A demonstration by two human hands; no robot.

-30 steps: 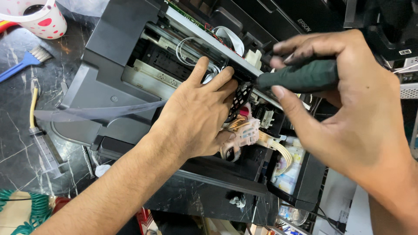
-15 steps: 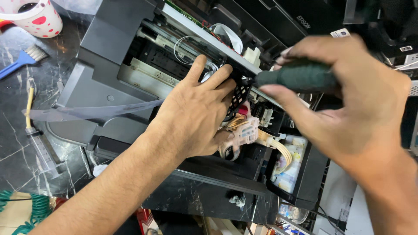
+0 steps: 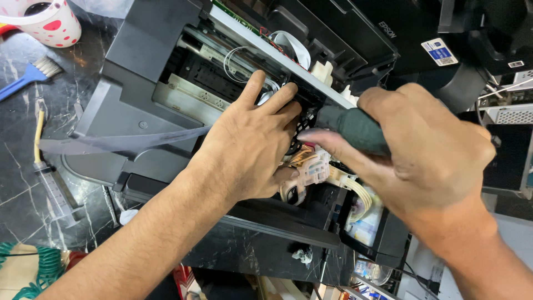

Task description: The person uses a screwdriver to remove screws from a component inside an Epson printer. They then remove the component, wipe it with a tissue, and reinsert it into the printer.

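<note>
So the printer [image 3: 166,83] sits opened up on the dark marble bench [image 3: 22,189], cover off, guts showing. Left hand [image 3: 250,147] lies flat inside it, fingers spread and pressing down on the black carriage area; it isn't pinching anything that I can see, more bracing the part. Right hand [image 3: 422,161] is wrapped tight around a dark green screwdriver handle [image 3: 352,129], thumb underneath, fingers closed over the top. The key bit: the handle's long axis runs from the right hand toward the upper left, so its far end points straight at the spot just past the left fingertips, by the black carriage. The shaft and tip are hidden behind the left hand, so I can't tell whether the tip is seated in anything. Right hand is the one with the tool, left hand is nearer the spot and touching it; the 2 hands nearly meet at the handle's front end. Below the left palm there's a pale plastic piece with tan tubes [image 3: 311,169], and ink tanks [image 3: 366,222] sit lower right. Off on the bench: a syringe [image 3: 55,191], a blue brush [image 3: 28,78], a spotted cup [image 3: 47,19].
</note>
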